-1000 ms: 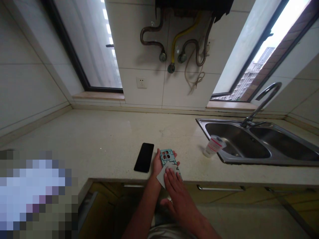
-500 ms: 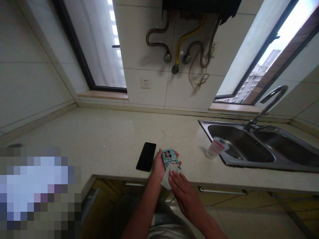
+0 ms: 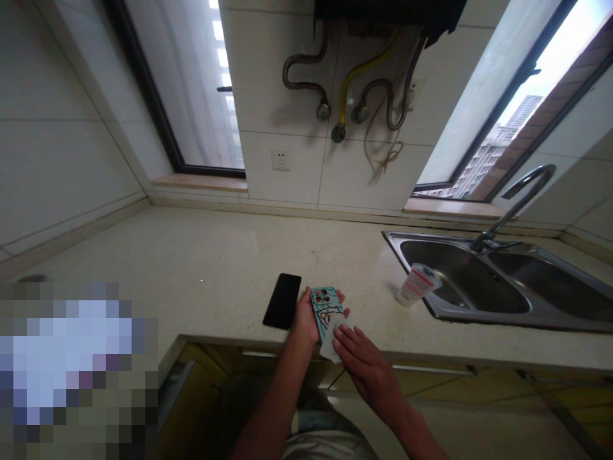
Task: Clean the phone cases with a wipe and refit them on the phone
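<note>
Hands meet at the front edge of the surface (image 3: 215, 268), well left of the sink (image 3: 460, 314); the left hand (image 3: 305, 317) grips a teal case (image 3: 325, 308) by its long sides, thumb on the side away from the sink, fingertips curled over the side nearer it; the case is tilted, its printed back and camera holes facing up; the right hand (image 3: 368, 370) is open, fingers stretched flat, their tips resting on a white wipe (image 3: 327, 348) pressed against the case's near end; a black phone (image 3: 282, 300) lies flat, farther left of the sink than the case, just beside the left hand; a cup (image 3: 417, 284) lies tipped at the sink's left rim; a tap (image 3: 520, 195) rises behind the sink.
</note>
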### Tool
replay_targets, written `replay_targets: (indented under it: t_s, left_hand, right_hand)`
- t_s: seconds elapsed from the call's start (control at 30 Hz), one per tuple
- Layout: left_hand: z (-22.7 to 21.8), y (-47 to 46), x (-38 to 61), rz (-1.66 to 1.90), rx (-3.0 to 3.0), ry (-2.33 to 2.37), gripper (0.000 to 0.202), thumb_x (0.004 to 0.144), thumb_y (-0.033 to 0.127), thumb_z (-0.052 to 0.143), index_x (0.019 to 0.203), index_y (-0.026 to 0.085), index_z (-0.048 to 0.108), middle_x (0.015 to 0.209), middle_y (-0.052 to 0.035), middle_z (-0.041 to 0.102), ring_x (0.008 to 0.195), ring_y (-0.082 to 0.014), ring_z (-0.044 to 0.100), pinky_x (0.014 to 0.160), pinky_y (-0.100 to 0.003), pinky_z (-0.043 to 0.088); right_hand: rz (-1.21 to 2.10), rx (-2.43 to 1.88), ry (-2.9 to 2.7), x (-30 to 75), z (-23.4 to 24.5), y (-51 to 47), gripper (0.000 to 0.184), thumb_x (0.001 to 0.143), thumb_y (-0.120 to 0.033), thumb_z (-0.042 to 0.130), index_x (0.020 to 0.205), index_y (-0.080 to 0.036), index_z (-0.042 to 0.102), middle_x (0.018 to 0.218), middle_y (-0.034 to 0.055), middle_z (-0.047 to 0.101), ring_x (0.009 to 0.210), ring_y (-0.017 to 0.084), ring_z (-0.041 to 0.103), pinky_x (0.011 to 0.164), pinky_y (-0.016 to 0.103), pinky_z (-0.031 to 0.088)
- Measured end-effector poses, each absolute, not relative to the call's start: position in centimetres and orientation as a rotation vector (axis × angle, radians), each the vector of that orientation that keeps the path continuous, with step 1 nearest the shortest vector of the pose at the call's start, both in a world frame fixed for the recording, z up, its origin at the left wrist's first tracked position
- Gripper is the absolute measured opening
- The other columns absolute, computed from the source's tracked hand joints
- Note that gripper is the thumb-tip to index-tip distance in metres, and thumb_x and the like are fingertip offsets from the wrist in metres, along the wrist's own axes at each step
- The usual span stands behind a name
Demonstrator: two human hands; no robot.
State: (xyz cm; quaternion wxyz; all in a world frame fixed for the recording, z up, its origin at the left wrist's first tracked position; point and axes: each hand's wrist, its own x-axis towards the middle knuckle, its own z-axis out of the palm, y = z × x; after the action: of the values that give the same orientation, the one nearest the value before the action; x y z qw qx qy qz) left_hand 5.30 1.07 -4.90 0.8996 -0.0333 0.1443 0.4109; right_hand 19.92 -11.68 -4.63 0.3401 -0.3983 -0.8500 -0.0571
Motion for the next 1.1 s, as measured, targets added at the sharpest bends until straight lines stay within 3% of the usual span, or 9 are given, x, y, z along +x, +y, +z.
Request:
replay_targets:
  t_s: [0.13, 0.33, 0.57, 0.8, 1.0, 1.1]
  left_hand:
    - [-5.0, 1.1, 5.4, 0.872, -0.042, 0.365, 0.058, 0.094, 0.054, 0.041, 0.121, 0.006, 0.061, 0.103, -0.0207, 0.071, 0.094, -0.0322, 0.069, 0.088, -0.055, 0.049]
    - [-4.6, 1.3, 5.3, 0.859, -0.042, 0.369, 0.061, 0.095, 0.055, 0.038, 0.121, 0.005, 0.06, 0.102, -0.0203, 0.072, 0.093, -0.0315, 0.069, 0.087, -0.053, 0.05]
    - [-4.7, 0.9, 5.2, 0.845, -0.001, 0.301, 0.058, 0.095, 0.053, 0.039, 0.117, 0.005, 0.063, 0.109, -0.0224, 0.07, 0.098, -0.0335, 0.068, 0.088, -0.054, 0.049]
    - [-4.9, 1.0, 4.6, 0.81, 0.011, 0.243, 0.058, 0.095, 0.052, 0.039, 0.12, 0.005, 0.062, 0.112, -0.0222, 0.07, 0.106, -0.0331, 0.065, 0.094, -0.057, 0.046]
    - [-4.5, 1.0, 4.6, 0.838, 0.017, 0.258, 0.057, 0.096, 0.052, 0.036, 0.119, 0.007, 0.063, 0.115, -0.0208, 0.07, 0.107, -0.032, 0.066, 0.098, -0.059, 0.043]
    - [-4.4, 1.0, 4.7, 0.849, 0.012, 0.317, 0.057, 0.096, 0.052, 0.037, 0.117, 0.006, 0.064, 0.113, -0.0211, 0.07, 0.107, -0.0315, 0.067, 0.097, -0.052, 0.046]
  right_hand:
    - [-0.144, -0.96, -2.289, 18.5, -4.3, -11.5, 0.055, 0.097, -0.013, 0.048, 0.15, -0.026, 0.038, 0.141, 0.007, 0.058, 0.14, 0.022, 0.043, 0.115, 0.05, 0.04]
    - [-0.154, -0.98, -2.392, 18.2, -3.3, -10.9, 0.053, 0.098, -0.032, 0.056, 0.147, -0.019, 0.042, 0.144, 0.0107, 0.054, 0.141, 0.025, 0.042, 0.116, 0.051, 0.038]
    - [-0.129, -0.931, -2.252, 21.2, -3.9, -10.9, 0.055, 0.099, -0.014, 0.048, 0.15, -0.032, 0.037, 0.137, 0.0055, 0.061, 0.132, 0.019, 0.053, 0.111, 0.045, 0.045]
    - [0.202, -0.915, -2.213, 22.1, -3.0, -10.7, 0.045, 0.099, -0.017, 0.048, 0.142, -0.031, 0.051, 0.139, 0.0046, 0.059, 0.133, 0.021, 0.05, 0.105, 0.04, 0.052]
    - [0.378, -1.073, -1.882, 21.1, -3.4, -11.3, 0.035, 0.095, -0.021, 0.058, 0.128, -0.033, 0.064, 0.133, 0.0037, 0.063, 0.126, 0.024, 0.057, 0.103, 0.047, 0.052]
    - [0.548, -1.215, -1.669, 20.5, -4.0, -11.2, 0.027, 0.092, -0.029, 0.063, 0.118, -0.03, 0.071, 0.129, 0.0055, 0.065, 0.12, 0.028, 0.062, 0.1, 0.051, 0.052]
